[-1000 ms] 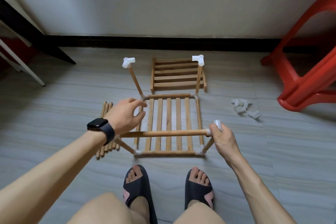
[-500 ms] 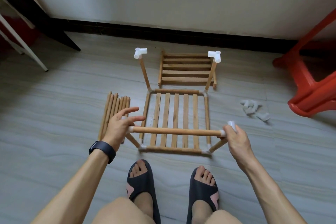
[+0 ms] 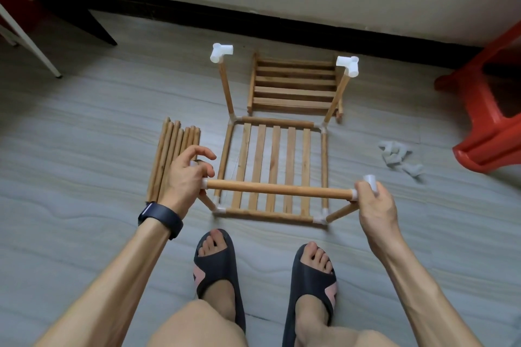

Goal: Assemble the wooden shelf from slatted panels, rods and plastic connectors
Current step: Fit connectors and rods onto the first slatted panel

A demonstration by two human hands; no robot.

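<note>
The rod (image 3: 279,190) lies crosswise between both hands: the left hand (image 3: 183,180) curls its fingers round the left connector (image 3: 203,184), while the right hand (image 3: 375,203) grips the right connector (image 3: 370,180).

Black smartwatch (image 3: 160,215), dark slides (image 3: 218,270) (pink accents)

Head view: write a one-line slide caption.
Left hand and right hand each grip a white connector at an end of the horizontal rod, above the slatted panel on the floor.
</note>
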